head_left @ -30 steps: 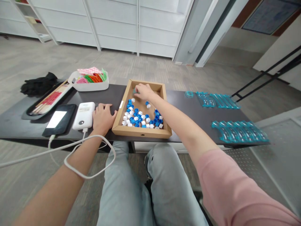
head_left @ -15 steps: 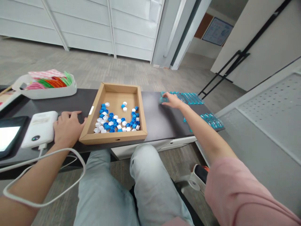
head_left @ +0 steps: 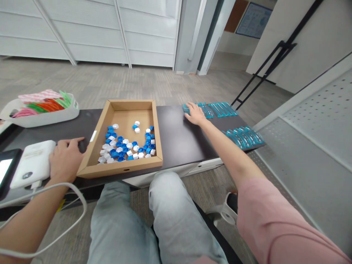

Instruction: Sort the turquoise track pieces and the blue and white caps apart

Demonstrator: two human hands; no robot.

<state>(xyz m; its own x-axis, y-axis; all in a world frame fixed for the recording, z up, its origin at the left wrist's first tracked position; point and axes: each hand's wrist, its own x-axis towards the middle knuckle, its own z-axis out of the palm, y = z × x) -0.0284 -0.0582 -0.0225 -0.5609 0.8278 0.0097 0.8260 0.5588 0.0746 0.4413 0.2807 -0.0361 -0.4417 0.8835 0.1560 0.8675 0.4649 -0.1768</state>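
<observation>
My right hand [head_left: 195,114] reaches over the table to the left end of the back row of clear teal plastic pieces [head_left: 221,109]. Its thumb and fingers are apart, with the fingertips over the endmost piece, which they partly cover. A second row of teal pieces [head_left: 244,137] lies nearer the right front edge, under my forearm's far side. My left hand [head_left: 66,159] lies between a white power bank [head_left: 34,161] and a shallow cardboard box [head_left: 158,145], its fingers stretched out, holding nothing. Inside the box are many small blue and white hexagonal pieces [head_left: 127,146], mostly towards the near side.
A white basket [head_left: 52,119] of colourful fuzzy sticks stands at the back left. A dark device with a lit screen [head_left: 6,168] sits at the left edge. A white cable [head_left: 79,194] loops over my left forearm. A grey perforated panel [head_left: 310,146] borders the table's right end.
My view has turned slightly, so the box and left hand appear further left. My right hand remains at the end of the back row, its fingers now flatter over the teal pieces.
</observation>
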